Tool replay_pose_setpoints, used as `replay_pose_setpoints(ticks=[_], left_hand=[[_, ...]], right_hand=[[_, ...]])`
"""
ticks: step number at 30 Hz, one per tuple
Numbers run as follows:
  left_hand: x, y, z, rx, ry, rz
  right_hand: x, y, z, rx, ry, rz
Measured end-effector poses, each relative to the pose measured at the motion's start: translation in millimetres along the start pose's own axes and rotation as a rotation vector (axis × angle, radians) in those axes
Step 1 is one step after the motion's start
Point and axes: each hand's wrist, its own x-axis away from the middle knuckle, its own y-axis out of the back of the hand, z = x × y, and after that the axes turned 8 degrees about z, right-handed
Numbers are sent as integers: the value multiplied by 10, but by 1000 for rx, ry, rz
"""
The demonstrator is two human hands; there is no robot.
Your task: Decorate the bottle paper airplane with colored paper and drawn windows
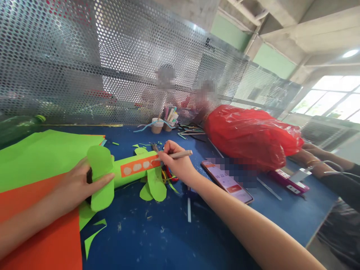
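Observation:
A paper plane (136, 177) made of a light green tube with rounded wings and tail lies across the blue table. Along its side runs an orange strip (132, 168) bearing several whitish ovals. My left hand (80, 179) grips the tail end, thumb pressed over the green tail piece. In my right hand (177, 162) is a pale marker pen (184, 153), pinched between the fingers; its tip is near the strip's far right end, partly hidden by the fingers. Scissors with red and yellow handles (170, 174) lie behind the plane, mostly covered by it and my right hand.
Green sheets (56, 150) and orange paper (42, 225) cover the left side. Cups of pens (157, 126) stand by the perforated metal screen (126, 56). A red plastic bag (253, 137) and a phone (227, 182) lie right. Another person's hands (312, 159) are at the far right.

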Motion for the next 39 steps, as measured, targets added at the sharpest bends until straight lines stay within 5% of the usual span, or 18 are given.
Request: replay_pose_setpoints(ticks=[39], left_hand=[[0,2,11,-27,7,10]], right_hand=[[-23,14,-21,68,36,-18]])
